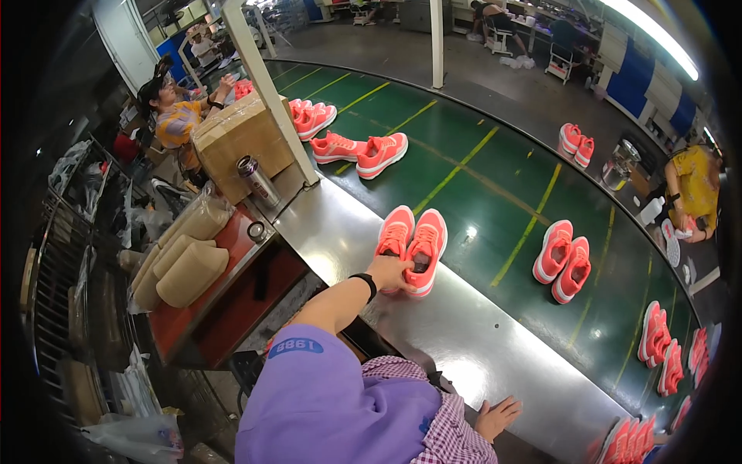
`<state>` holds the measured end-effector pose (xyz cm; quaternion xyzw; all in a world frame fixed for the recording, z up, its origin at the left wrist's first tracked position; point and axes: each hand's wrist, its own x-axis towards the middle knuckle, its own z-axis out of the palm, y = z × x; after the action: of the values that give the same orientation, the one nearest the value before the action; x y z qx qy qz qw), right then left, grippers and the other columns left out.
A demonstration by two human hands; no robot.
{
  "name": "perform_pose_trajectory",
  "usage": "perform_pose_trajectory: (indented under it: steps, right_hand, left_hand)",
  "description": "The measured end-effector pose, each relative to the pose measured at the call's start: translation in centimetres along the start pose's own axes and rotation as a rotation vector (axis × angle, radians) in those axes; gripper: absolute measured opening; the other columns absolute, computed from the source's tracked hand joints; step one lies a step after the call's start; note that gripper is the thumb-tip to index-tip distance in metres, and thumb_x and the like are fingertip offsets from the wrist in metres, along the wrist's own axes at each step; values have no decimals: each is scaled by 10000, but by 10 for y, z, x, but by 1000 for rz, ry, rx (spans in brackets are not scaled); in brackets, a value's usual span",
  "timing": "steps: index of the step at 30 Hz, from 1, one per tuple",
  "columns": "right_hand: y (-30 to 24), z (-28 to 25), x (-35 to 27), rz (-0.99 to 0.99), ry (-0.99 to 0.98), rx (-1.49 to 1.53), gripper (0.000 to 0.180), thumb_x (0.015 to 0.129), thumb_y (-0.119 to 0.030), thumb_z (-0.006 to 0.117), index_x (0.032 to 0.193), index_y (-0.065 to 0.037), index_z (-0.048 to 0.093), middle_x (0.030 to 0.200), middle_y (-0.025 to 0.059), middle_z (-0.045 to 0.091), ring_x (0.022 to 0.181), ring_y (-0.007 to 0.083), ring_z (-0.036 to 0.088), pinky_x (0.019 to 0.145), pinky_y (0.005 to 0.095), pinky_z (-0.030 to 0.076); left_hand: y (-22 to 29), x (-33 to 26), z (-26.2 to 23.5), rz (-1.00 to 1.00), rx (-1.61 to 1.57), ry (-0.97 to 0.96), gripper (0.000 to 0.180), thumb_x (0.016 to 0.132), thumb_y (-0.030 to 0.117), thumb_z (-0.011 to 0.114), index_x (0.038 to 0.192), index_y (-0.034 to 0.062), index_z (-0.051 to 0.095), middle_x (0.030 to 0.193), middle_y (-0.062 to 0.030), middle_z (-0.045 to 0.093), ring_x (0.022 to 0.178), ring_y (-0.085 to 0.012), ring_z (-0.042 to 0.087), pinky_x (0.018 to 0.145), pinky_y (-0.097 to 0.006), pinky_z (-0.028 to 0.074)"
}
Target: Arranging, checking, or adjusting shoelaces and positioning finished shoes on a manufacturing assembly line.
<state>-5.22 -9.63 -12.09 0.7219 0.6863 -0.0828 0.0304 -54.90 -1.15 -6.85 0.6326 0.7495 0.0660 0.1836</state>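
Observation:
A pair of coral-pink sneakers [430,232] with white soles stands side by side where the metal counter [471,332] meets the green conveyor belt. My left hand [392,274], a black band on its wrist, is closed on the heels of the pair, its fingers at the shoe openings. Lower down, my right hand [497,417] lies at the counter's near edge with fingers spread and holds nothing. To the right, another coral pair [562,261] sits on the belt.
The green belt [495,185] carries several more pink pairs. Left of me are a cardboard box [243,139], a can [257,181], a tape roll [256,231] and brown shaped inserts [193,272] on a red shelf. A white post [270,93] rises by the box. Co-workers [692,189] sit beside the belt.

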Motion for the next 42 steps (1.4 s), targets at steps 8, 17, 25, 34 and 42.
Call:
perform_pose_trajectory:
  steps: [8, 17, 25, 34, 42]
  right_hand:
    - [5, -7, -1, 165, -198, -3, 819, 870, -360, 643, 1483, -8, 229, 1546, 284, 99, 1406, 511, 113, 1135, 549, 214]
    - [5, -3, 16, 0, -89, 50, 805, 870, -357, 650, 1448, 39, 255, 1501, 340, 178, 1365, 556, 176, 1115, 557, 233]
    - [-22, -36, 46, -41, -176, 273, 577, 881, -289, 639, 1323, 32, 454, 1335, 290, 467, 1224, 460, 444, 996, 474, 404]
    - [-138, -108, 96, -310, -391, 702, 826, 809, -330, 697, 1428, 52, 306, 1350, 320, 467, 1264, 420, 468, 1024, 412, 410]
    - [-138, -53, 108, -195, -310, 614, 701, 779, -85, 586, 1395, 25, 269, 1008, 323, 616, 900, 475, 612, 784, 525, 490]
  left_hand:
    - [12, -1, -3, 3, -57, -39, 614, 671, 663, 683, 1065, 196, 624, 869, -140, 665, 867, -314, 660, 770, -448, 495]
    - [-2, 8, -4, 19, -68, 49, 620, 648, 668, 718, 1039, 195, 633, 796, -128, 638, 783, -305, 662, 697, -427, 513]
    - [10, -3, -6, 76, -23, 75, 553, 655, 607, 743, 978, 169, 644, 766, -119, 641, 739, -287, 667, 656, -414, 515]
    - [156, -55, 52, 399, -148, -11, 482, 685, 505, 752, 1059, 209, 680, 755, -122, 649, 681, -273, 665, 591, -397, 518]
    - [189, -54, 29, 614, -234, 332, 399, 788, 198, 719, 1150, 69, 610, 861, -87, 607, 753, -259, 627, 611, -368, 501]
